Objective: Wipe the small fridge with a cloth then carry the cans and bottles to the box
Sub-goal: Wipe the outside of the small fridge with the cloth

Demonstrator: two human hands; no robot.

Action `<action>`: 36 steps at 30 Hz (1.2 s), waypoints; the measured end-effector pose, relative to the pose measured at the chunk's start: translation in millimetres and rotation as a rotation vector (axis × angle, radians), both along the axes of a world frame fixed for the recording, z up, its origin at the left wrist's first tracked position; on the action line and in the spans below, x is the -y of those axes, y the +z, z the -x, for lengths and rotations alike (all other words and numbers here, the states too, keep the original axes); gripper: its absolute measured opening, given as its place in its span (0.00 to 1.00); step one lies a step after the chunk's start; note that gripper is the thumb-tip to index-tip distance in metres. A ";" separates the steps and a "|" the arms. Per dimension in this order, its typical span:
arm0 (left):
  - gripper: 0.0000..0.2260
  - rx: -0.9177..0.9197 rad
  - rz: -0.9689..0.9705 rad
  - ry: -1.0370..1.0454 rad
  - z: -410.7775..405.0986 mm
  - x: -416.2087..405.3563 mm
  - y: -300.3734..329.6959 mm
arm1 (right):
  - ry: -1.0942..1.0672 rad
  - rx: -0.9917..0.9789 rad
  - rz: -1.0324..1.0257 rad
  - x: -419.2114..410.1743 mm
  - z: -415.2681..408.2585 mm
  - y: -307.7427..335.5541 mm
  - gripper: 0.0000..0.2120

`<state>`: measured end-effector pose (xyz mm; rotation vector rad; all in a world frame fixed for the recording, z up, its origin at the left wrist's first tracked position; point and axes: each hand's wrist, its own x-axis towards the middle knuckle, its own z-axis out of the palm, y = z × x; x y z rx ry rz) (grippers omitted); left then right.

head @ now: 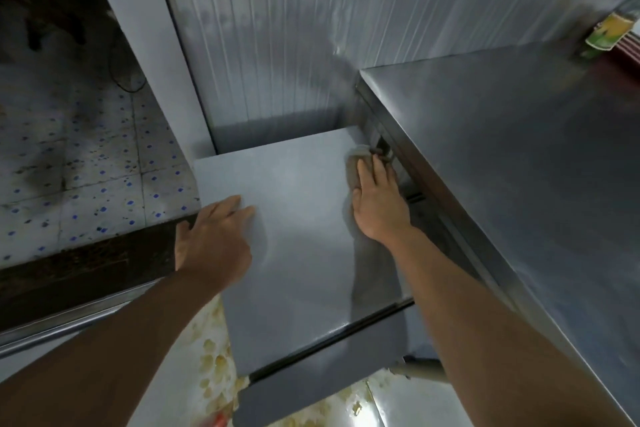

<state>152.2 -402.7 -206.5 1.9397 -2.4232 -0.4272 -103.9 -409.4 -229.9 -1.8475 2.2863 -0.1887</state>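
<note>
At the frame's centre sits the small grey flat-topped fridge. The right hand presses a crumpled beige cloth flat-fingered against its top's right edge, beside the steel counter. The left hand, fingers spread, rests on the left edge.

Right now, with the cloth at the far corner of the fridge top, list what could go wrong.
1. The right hand presses the cloth right beside the steel table edge; fingers or cloth could catch in the narrow gap there.
2. The left hand rests flat near the left edge of the small fridge; leaning hard might shift or tip it.
3. No cans or bottles are in view, so the carrying step cannot be judged.
</note>
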 end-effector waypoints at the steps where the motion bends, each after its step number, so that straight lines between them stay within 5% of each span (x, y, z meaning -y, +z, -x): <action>1: 0.27 0.017 -0.001 -0.001 0.7 -0.9 0.5 | -0.020 0.003 -0.009 -11.3 0.3 0.4 0.28; 7: 0.27 0.096 -0.031 0.023 11.0 -19.9 6.9 | -0.091 -0.090 -0.096 -92.5 8.7 5.9 0.30; 16: 0.26 -0.037 -0.096 0.067 13.4 -48.9 -4.2 | -0.077 -0.072 -0.090 -67.5 -9.6 7.6 0.31; 25: 0.30 -0.110 -0.125 0.082 -6.1 -79.1 1.5 | 0.506 0.055 -0.015 -111.6 -71.8 7.2 0.28; 31: 0.30 -0.182 -0.099 0.046 -15.5 -77.4 -1.4 | 0.059 -0.104 -0.051 -70.3 -30.8 13.5 0.30; 36: 0.34 -0.304 -0.086 0.022 -26.5 -80.1 -5.2 | 0.385 0.074 0.073 -105.0 -134.4 6.6 0.31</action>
